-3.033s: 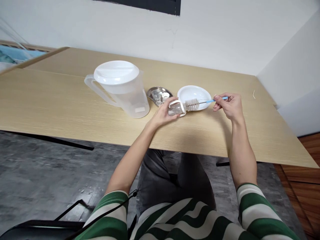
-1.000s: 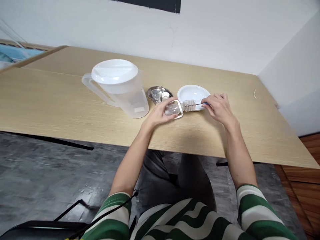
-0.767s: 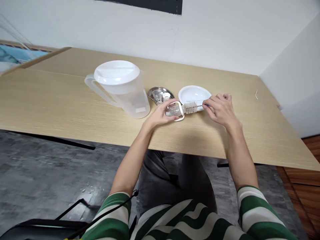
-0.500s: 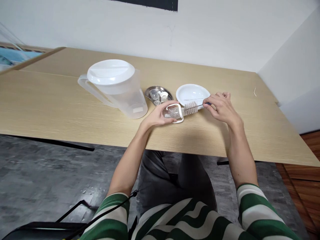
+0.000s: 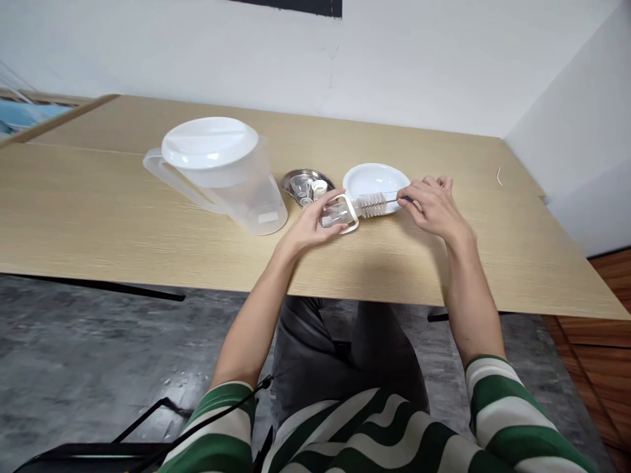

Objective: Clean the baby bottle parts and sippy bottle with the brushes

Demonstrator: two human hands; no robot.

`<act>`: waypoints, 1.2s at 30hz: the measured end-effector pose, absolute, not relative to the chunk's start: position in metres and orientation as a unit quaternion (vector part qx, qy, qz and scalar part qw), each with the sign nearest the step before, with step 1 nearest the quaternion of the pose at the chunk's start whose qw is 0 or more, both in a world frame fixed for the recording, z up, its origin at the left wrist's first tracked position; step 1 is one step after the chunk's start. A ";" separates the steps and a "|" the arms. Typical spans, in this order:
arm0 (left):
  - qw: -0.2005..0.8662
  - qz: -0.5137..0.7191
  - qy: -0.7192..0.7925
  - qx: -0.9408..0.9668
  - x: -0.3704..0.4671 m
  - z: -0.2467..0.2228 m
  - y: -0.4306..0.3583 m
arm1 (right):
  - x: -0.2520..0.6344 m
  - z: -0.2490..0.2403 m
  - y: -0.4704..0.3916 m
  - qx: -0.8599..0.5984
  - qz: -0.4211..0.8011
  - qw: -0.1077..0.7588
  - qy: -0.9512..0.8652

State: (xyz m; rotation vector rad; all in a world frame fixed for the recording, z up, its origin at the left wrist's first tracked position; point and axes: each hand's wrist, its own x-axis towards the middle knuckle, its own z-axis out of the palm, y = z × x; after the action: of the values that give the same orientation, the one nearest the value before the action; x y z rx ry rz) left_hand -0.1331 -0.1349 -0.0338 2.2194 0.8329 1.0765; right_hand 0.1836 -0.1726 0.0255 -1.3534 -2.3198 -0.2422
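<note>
Both forearms reach forward from green-and-white striped sleeves and meet over the near half of the counter [image 5: 123, 217], just in front of the white plate [image 5: 377, 177]. The left hand [image 5: 308, 230] lies palm-down with its fingers curled around a small clear bottle [image 5: 336, 213], which it holds on its side, mouth turned toward the plate. A white ring or handle loops around the bottle's neck; its exact form is hard to make out. The right hand [image 5: 434, 207] is bent at the wrist, thumb and fingertips pinched on the thin wire stem of a bottle brush [image 5: 372, 204]. The brush's white bristled head lies level over the near rim of the plate, its tip at the bottle's mouth; how far it enters cannot be told. Only a speck of blue handle shows at the right fingertips, the rest hidden inside the hand.

Left of the plate and touching distance from it sits a small metal dish [image 5: 305, 182] holding a few small clear and white pieces, too small to identify. Farther left of the plate stands a translucent pitcher [image 5: 221, 177] with a white lid, handle pointing away from the plate. Well right of the plate, near the counter's edge, lies a tiny pale scrap [image 5: 498, 176] that cannot be identified. The person's dark trousers show beneath the counter edge.
</note>
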 end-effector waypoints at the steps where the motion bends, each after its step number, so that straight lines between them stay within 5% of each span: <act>1: 0.270 0.398 0.304 0.822 -0.134 -0.034 -0.135 | 0.184 0.026 -0.173 -0.488 -0.087 0.221 -0.840; 36: 0.266 0.407 0.292 0.823 -0.141 -0.031 -0.135 | 0.204 0.029 -0.171 -0.469 0.106 0.325 -0.815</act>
State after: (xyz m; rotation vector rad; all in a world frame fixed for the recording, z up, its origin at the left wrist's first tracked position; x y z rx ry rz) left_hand -0.1410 -0.1350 -0.0314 2.2241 0.7897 1.0996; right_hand 0.2037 -0.1705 0.0288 -1.2284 -2.1358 0.2771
